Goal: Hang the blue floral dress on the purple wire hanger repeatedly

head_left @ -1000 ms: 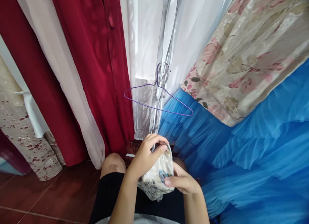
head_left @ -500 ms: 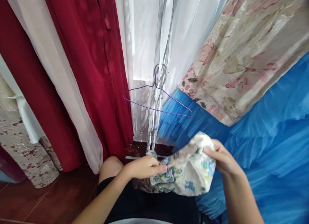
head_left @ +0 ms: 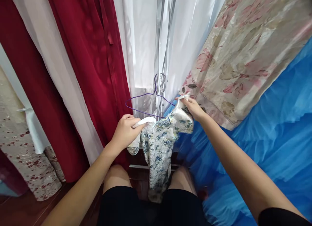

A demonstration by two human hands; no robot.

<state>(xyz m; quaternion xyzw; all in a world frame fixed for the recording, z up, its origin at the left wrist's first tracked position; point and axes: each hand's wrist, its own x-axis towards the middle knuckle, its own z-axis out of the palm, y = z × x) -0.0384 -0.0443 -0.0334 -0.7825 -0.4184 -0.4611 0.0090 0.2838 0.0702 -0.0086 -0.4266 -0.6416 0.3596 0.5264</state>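
A small white dress (head_left: 159,151) with a blue, green and yellow floral print hangs down between my knees, held up by both hands. My left hand (head_left: 125,128) pinches a white strip at its upper left edge. On the other side, my right hand (head_left: 192,107) grips a white edge at the dress's upper right, higher than the left. Just behind it a purple wire hanger (head_left: 138,96) hangs by its hook, with its right end hidden behind the dress and my right hand.
Dark red curtain-like cloth (head_left: 92,73) and pale cloth hang at the left. White fabric (head_left: 143,40) with grey ribbons hangs in the middle. At the right are a beige floral garment (head_left: 234,66) and blue tulle (head_left: 268,138). Reddish-brown tiles (head_left: 83,203) cover the floor.
Both hands have risen toward the hanger and moved farther apart at the top. The bunched floral cloth has opened out and now hangs full length.
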